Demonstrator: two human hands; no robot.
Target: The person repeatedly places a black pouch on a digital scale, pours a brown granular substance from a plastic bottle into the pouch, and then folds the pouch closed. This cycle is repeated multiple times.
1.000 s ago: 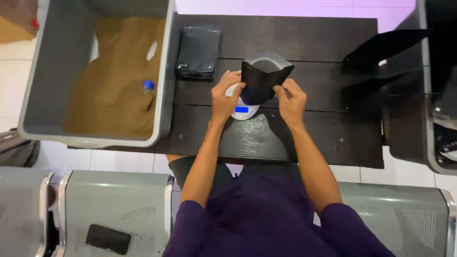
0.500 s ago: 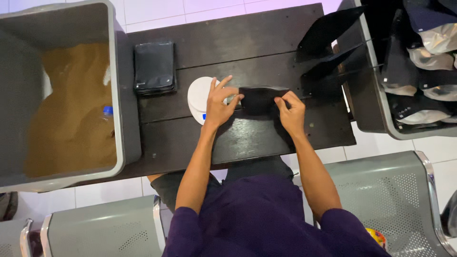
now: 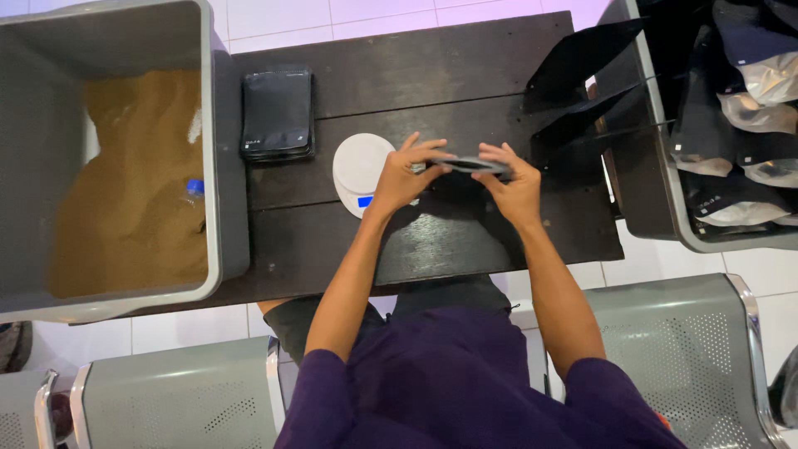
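From the head camera, looking straight down, the left hand [image 3: 405,176] and the right hand [image 3: 514,181] meet over the middle of a dark wooden surface [image 3: 465,249]. Both are clamped on the top edge of a black pouch [image 3: 472,165], seen nearly edge-on so that it shows as a thin dark strip running between them; the left grip pinches its left end with fingers and thumb together, and the right grip pinches the right end the same way. The pouch is held just above the surface, right of a round white scale [image 3: 359,170] with a small blue lit display; the left hand partly overlaps the scale's right side. Left of the scale, a flat stack of black pouches [image 3: 277,114] lies on the surface, close to a large grey bin [image 3: 220,166] that holds brown powder [image 3: 133,199], with a small blue-capped item half buried at the powder's right edge. At the surface's far right corner, several open black pouches [image 3: 582,75] stand or lean together. Beyond them a second grey bin [image 3: 657,175] holds filled black and silvery bags [image 3: 740,125]. The person wears a purple top and sits on a grey perforated metal bench [image 3: 690,357].
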